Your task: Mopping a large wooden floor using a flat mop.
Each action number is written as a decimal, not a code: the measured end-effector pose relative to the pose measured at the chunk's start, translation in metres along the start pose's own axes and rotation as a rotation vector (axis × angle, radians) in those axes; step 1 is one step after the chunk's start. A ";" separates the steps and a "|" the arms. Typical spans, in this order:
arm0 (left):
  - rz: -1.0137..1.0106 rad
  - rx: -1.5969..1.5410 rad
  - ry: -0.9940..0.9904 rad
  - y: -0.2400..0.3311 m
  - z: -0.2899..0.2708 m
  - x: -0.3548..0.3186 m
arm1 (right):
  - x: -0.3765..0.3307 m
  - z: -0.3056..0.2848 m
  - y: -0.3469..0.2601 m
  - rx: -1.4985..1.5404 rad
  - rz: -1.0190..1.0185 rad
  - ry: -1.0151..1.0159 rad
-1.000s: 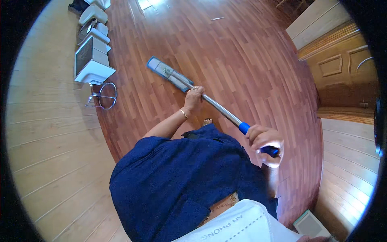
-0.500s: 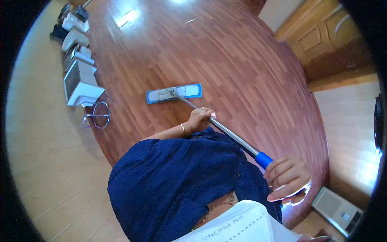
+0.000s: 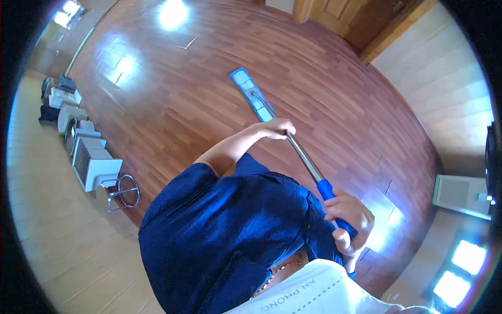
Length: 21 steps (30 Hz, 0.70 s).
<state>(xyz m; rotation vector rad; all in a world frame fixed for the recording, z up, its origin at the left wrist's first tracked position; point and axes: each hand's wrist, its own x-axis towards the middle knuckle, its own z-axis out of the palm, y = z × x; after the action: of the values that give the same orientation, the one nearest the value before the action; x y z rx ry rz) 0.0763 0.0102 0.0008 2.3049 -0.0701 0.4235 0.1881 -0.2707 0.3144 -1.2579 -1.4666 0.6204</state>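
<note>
A flat mop [image 3: 252,94] with a blue-edged, pale rectangular head rests on the wood floor ahead of me, its head slanted. Its metal pole runs back toward me and ends in a blue grip. My left hand [image 3: 276,129] is closed round the pole partway down, just behind the mop head. Nearer my body on the right, my right hand [image 3: 351,215] wraps round the blue grip, whose end sticks out below the palm.
Along the left wall stand a stool with chrome legs [image 3: 123,192], a white boxy appliance [image 3: 99,165] and several other items. A wooden door [image 3: 345,18] is at the far right. A white unit [image 3: 463,196] stands by the right wall. Light glares off the brown floor [image 3: 198,104].
The mop head has moved right and farther away, turning from nearly crosswise to a steep slant. My left arm reaches farther out. My view has turned, shifting the door and wall items.
</note>
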 end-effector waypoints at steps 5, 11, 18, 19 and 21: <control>-0.155 -0.249 -0.365 0.022 0.051 0.074 | -0.045 -0.025 -0.023 -0.383 -0.041 0.360; 0.034 -0.143 0.191 0.137 0.127 0.126 | -0.093 -0.049 -0.040 -0.877 -0.353 0.987; 0.004 -0.066 -0.173 0.179 0.180 0.141 | -0.148 -0.098 -0.045 -0.683 -0.426 1.044; 0.039 -0.032 -0.086 0.186 0.181 0.137 | -0.149 -0.103 -0.042 -0.650 -0.433 1.026; 0.017 -0.027 -0.071 0.191 0.176 0.136 | -0.141 -0.123 -0.034 -0.576 -0.459 0.976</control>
<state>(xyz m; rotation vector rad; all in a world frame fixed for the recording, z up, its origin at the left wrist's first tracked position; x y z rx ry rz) 0.2197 -0.2376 0.0647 2.2943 -0.1300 0.3476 0.2725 -0.4403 0.3293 -1.2853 -1.0189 -0.7065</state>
